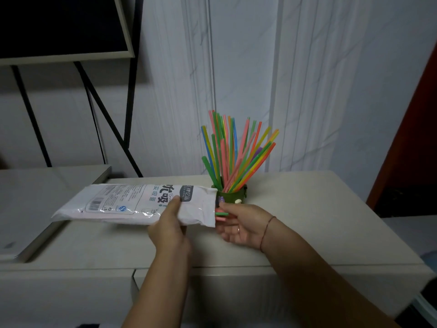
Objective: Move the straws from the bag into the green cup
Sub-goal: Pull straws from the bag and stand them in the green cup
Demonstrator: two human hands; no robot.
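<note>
Pinching ends of a few straws [222,216] at bag [123,204] mouth with right hand [238,227]; gripping bag body with left hand [169,230], above desk [319,221]. Mid-transfer, judging by green cup [233,196] just behind, already crowded. Next: draw clear, tilt upright, drop in.

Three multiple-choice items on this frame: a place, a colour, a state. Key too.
1. Where is the green cup relative to the bag? A) inside it B) just behind its open end C) under its sealed end
2. The bag's colour? A) black B) red C) white
3. What is the right hand doing? A) gripping straw ends at the bag's mouth B) hanging open, empty C) lifting the cup
Key: 1 B, cup stands by the mouth; 2 C, white plastic, dark print; 3 A, fingers curl on the straw ends; left hand holds the bag.
</note>
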